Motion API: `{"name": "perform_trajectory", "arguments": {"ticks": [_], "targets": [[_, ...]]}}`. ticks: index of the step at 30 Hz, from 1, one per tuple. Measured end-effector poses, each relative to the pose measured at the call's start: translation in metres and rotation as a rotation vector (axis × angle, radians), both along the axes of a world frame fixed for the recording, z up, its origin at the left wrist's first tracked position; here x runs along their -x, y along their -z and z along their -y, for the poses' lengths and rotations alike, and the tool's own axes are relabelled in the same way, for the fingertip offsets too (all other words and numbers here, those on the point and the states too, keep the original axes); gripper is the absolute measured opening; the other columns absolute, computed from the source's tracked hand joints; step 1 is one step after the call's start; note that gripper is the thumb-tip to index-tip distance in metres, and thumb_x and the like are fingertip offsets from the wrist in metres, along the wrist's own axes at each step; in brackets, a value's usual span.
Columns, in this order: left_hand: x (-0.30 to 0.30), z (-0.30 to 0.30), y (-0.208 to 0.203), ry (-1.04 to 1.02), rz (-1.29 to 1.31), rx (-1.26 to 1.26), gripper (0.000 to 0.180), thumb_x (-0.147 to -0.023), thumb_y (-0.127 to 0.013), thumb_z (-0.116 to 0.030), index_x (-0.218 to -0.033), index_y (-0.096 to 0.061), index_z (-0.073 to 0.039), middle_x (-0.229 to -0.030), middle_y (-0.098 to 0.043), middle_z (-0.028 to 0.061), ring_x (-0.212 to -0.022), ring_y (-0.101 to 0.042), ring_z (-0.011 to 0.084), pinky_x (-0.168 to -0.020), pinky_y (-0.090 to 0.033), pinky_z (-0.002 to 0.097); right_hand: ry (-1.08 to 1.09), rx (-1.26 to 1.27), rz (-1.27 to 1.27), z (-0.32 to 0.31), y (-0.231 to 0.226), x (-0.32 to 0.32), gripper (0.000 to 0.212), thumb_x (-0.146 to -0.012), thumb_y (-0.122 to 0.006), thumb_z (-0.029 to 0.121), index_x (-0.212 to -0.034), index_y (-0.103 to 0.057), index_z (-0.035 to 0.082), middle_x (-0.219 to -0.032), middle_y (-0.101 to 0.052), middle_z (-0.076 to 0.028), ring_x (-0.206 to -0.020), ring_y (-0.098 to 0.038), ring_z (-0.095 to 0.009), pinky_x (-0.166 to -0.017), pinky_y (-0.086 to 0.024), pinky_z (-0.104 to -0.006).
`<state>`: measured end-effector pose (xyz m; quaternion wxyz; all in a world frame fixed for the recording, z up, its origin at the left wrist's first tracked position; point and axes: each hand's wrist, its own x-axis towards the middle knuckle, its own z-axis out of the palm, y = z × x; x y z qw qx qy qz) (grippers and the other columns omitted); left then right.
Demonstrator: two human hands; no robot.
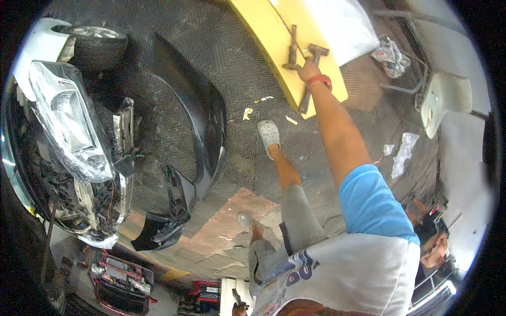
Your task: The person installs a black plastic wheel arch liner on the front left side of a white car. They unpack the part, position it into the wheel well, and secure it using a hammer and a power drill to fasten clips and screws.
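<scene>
At the far right of centre, my right hand [308,70] reaches over a yellow panel [274,45], fingers bent down at a hammer [318,50] whose handle passes beneath my wrist. A thin rod ends at the same fingers. Just left lies a second short hammer-like tool [292,45] with a dark handle. A red band circles my right wrist. Low at the bottom edge, my left hand [240,309] shows only in part; its fingers are closed round a dark object [236,296], too small to name.
A car front with its bumper off and a film-wrapped headlight [71,118] stands on the left, near a wheel [97,45]. Between it and my feet lies a dark bumper cover [205,121]. A pale chair [445,97] and crumpled plastic [391,57] are at right; a tool case [124,282] sits low left.
</scene>
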<state>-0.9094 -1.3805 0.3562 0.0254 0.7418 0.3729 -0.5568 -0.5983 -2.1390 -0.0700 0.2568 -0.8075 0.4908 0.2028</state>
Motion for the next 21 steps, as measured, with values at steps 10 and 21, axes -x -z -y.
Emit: {"name": "perform_trajectory", "arguments": {"ticks": [10,21], "targets": [[0.052,0.040,-0.069,-0.244,-0.016,-0.148,0.032,-0.090,-0.063,-0.034,-0.109,-0.062,-0.007,-0.091,-0.070,0.0207,-0.091,-0.070,0.0388,-0.075,-0.053,0.0460,-0.002,-0.166,-0.234,-0.018,0.086,-0.054,0.059,-0.080,-0.064,0.039,-0.118,-0.066,-0.008,-0.118,-0.066,-0.031,-0.118,-0.062,-0.041,-0.098,-0.048,-0.0456],[0.250,0.027,-0.031,-0.485,0.302,-0.053,0.032,-0.089,-0.064,-0.036,-0.110,-0.060,-0.011,-0.097,-0.070,0.0222,-0.096,-0.067,0.0433,-0.080,-0.051,0.0511,0.178,-0.832,0.016,-0.247,-0.145,0.134,0.055,-0.096,-0.059,0.050,-0.131,-0.057,0.008,-0.112,-0.065,-0.010,-0.092,-0.066,-0.027,-0.076,-0.058,-0.0439]]}}
